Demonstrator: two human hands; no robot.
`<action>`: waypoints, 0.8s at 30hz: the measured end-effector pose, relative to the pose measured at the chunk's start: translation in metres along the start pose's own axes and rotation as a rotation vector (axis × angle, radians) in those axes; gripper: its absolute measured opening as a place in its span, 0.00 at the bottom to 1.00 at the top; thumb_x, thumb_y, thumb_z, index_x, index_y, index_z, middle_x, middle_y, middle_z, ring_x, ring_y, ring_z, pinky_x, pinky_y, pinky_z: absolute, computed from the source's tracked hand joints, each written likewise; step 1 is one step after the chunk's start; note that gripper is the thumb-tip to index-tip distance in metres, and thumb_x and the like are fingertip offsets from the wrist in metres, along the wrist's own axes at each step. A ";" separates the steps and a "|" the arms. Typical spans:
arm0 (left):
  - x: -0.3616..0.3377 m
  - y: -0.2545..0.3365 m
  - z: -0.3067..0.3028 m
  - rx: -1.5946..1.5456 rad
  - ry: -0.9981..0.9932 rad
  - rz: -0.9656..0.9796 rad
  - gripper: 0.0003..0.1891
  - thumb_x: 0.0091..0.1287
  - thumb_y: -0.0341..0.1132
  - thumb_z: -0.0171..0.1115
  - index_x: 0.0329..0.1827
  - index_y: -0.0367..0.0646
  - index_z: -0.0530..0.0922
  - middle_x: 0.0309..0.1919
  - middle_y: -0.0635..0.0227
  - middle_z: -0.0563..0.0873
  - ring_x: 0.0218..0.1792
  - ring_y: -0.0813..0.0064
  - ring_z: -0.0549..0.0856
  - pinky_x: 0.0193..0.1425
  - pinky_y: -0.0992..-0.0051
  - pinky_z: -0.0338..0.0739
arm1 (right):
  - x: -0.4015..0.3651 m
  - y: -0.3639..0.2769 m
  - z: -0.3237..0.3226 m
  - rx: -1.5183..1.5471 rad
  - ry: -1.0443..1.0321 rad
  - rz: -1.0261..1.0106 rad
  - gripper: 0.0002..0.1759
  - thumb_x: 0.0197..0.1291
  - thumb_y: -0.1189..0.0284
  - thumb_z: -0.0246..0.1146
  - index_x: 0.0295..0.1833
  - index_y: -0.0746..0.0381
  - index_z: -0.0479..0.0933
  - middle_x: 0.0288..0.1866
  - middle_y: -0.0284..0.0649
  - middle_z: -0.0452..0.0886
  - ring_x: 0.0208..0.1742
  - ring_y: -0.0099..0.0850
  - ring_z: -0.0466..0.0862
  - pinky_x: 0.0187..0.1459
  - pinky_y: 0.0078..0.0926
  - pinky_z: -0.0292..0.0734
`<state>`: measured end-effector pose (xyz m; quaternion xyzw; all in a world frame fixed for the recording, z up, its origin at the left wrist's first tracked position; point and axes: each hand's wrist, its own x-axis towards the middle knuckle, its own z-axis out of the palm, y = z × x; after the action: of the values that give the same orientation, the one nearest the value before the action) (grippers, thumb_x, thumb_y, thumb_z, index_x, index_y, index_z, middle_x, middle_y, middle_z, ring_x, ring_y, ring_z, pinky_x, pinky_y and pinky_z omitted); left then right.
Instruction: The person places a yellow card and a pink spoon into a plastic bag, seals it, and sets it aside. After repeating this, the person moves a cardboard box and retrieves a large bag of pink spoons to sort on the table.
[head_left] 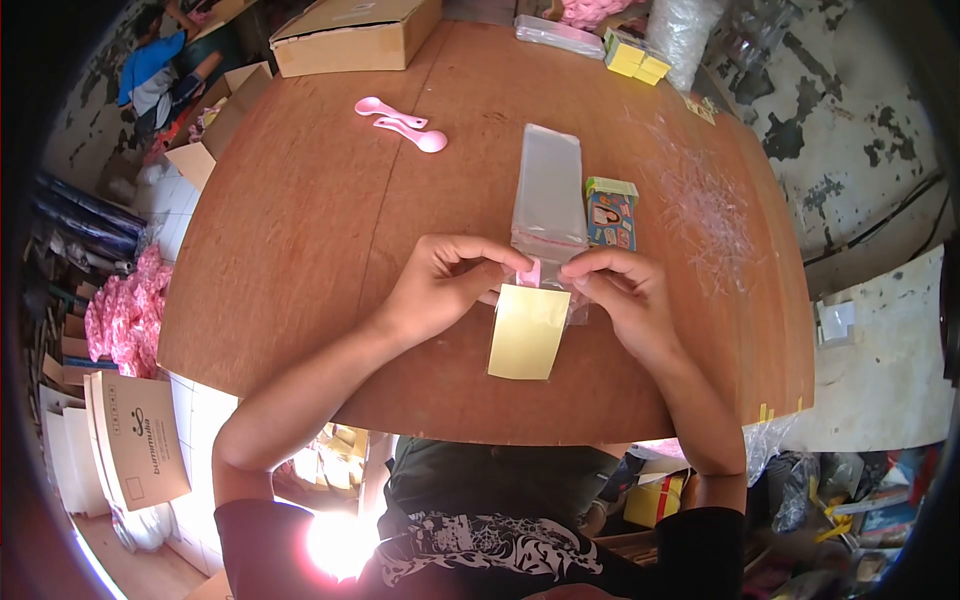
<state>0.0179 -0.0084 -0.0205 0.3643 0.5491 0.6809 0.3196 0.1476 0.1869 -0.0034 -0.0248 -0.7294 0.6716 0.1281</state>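
Hands both closed in a pinch: left hand (440, 290) and right hand (625, 295) each grip the top edge of the gold-backed sleeve (527, 335), flat on the desk (330, 230) near my edge. Its long axis runs toward and away from me, mouth pointing away, tail toward my body. Pink piece (531, 270) sits between the two pinches, equally near both. Stack of clear bags (548, 185) lies just beyond, same axis.

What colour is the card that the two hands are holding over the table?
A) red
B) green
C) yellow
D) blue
C, the card hanging from the fingertips of the left hand and the right hand is plainly yellow.
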 end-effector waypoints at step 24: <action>-0.082 0.074 0.017 0.436 -0.268 0.027 0.11 0.56 0.23 0.72 0.41 0.37 0.82 0.41 0.62 0.87 0.39 0.75 0.88 0.40 0.77 0.84 | -0.006 -0.017 0.000 -0.047 0.082 -0.036 0.08 0.61 0.80 0.65 0.45 0.70 0.79 0.41 0.41 0.83 0.38 0.25 0.85 0.40 0.20 0.83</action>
<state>0.0733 -0.0819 0.0422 0.5190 0.6308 0.4962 0.2941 0.1551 0.1838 0.0123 -0.0422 -0.7394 0.6503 0.1694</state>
